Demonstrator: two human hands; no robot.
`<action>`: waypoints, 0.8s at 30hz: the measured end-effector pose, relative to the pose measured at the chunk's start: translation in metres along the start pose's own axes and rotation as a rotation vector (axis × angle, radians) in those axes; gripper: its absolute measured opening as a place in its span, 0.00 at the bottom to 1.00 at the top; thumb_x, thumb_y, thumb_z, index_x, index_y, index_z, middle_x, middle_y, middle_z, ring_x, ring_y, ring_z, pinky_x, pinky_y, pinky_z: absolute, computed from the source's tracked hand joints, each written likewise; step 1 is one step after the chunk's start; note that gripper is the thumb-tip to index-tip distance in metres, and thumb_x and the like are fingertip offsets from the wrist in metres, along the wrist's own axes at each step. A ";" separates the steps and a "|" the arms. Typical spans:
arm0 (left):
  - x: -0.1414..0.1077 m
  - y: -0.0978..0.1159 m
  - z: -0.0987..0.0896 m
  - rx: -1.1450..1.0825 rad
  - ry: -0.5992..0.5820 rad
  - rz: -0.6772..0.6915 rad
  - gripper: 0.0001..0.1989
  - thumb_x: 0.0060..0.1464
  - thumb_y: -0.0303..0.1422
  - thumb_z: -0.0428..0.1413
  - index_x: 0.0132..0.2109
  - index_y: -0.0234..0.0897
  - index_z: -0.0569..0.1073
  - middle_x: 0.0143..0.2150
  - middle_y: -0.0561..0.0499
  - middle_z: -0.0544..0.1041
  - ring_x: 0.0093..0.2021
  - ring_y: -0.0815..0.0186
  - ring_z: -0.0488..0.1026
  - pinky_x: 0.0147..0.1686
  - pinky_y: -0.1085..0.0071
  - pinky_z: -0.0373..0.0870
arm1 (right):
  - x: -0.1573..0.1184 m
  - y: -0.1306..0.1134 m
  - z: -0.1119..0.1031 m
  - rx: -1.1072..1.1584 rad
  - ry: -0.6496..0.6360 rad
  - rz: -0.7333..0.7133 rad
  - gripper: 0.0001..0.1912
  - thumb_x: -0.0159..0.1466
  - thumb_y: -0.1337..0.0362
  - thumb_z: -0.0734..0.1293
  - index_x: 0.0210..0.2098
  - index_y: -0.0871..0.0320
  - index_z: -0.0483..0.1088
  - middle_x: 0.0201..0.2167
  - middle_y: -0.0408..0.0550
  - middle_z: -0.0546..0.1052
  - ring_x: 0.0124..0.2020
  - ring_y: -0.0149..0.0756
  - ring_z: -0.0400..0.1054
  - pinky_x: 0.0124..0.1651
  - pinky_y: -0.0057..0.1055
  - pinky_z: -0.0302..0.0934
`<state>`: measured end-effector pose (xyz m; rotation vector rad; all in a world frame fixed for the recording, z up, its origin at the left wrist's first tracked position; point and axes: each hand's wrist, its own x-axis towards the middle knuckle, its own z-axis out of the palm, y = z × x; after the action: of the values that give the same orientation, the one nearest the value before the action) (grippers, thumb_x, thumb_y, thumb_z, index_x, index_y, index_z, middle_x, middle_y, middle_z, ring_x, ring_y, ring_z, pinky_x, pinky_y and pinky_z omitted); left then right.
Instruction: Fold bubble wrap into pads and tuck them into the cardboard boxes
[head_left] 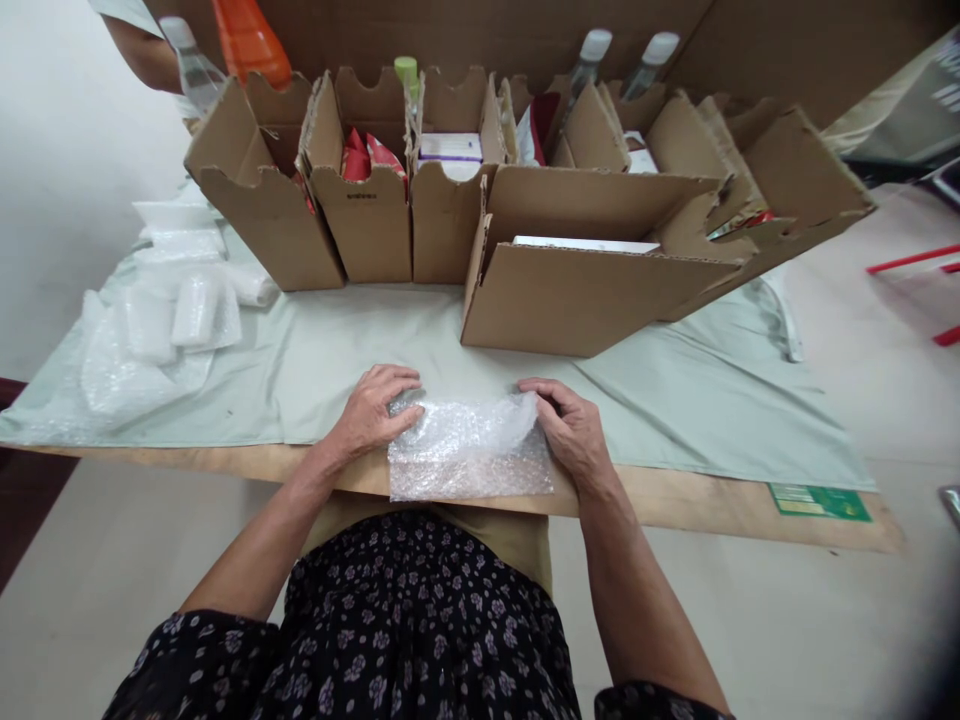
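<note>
A clear sheet of bubble wrap [471,445] lies partly folded at the table's front edge, its lower strip over the bare wood. At its left edge rests my left hand [377,408], thumb on the wrap and fingers stretched out beyond, with a gap between them. My right hand [571,428] has the upper right corner of the wrap between thumb and fingers, where the plastic bunches up slightly. Just beyond both hands stands a wide cardboard box [577,305] with a white flat item [585,243] inside.
Several narrow cardboard bins [367,230] line the back, holding red packets [367,155], boxes and bottles. More bubble wrap [142,340] is heaped at left. A green card [819,502] lies at the front right edge. Another person's arm [142,50] shows behind the bins.
</note>
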<state>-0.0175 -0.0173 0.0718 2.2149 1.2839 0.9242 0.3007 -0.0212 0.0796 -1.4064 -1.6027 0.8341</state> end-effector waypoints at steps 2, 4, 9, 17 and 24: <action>0.000 0.000 0.001 0.031 -0.017 -0.010 0.10 0.59 0.34 0.62 0.48 0.40 0.81 0.55 0.43 0.82 0.56 0.52 0.76 0.57 0.50 0.72 | 0.000 0.000 0.000 0.005 -0.004 0.004 0.11 0.66 0.58 0.66 0.41 0.54 0.80 0.45 0.49 0.84 0.47 0.42 0.77 0.51 0.41 0.70; -0.001 0.000 0.002 0.061 -0.028 -0.020 0.08 0.58 0.32 0.63 0.45 0.41 0.81 0.56 0.44 0.81 0.57 0.51 0.75 0.58 0.50 0.71 | 0.000 0.000 0.000 0.006 -0.005 0.003 0.11 0.66 0.58 0.66 0.41 0.53 0.80 0.46 0.49 0.84 0.47 0.42 0.77 0.50 0.40 0.70; -0.001 0.000 0.003 0.091 -0.053 -0.028 0.05 0.56 0.30 0.64 0.41 0.42 0.80 0.57 0.45 0.81 0.57 0.51 0.74 0.57 0.51 0.70 | 0.001 0.004 0.001 0.011 -0.002 -0.009 0.11 0.65 0.62 0.65 0.41 0.53 0.80 0.46 0.48 0.84 0.48 0.41 0.78 0.54 0.42 0.70; 0.000 0.003 0.000 0.042 -0.063 -0.046 0.03 0.57 0.29 0.62 0.36 0.41 0.75 0.58 0.43 0.80 0.58 0.51 0.74 0.58 0.50 0.69 | -0.001 -0.002 -0.002 0.063 0.012 0.079 0.13 0.67 0.61 0.63 0.42 0.53 0.80 0.42 0.46 0.83 0.46 0.41 0.76 0.55 0.43 0.69; 0.001 0.006 -0.003 -0.039 -0.021 -0.036 0.03 0.60 0.30 0.60 0.36 0.41 0.74 0.51 0.45 0.83 0.55 0.54 0.77 0.57 0.53 0.71 | 0.005 -0.007 -0.005 0.052 -0.064 0.107 0.20 0.67 0.48 0.67 0.48 0.54 0.79 0.42 0.49 0.82 0.43 0.43 0.75 0.49 0.40 0.69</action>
<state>-0.0159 -0.0196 0.0779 2.1593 1.2813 0.9020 0.3016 -0.0173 0.0886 -1.4514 -1.5529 0.9850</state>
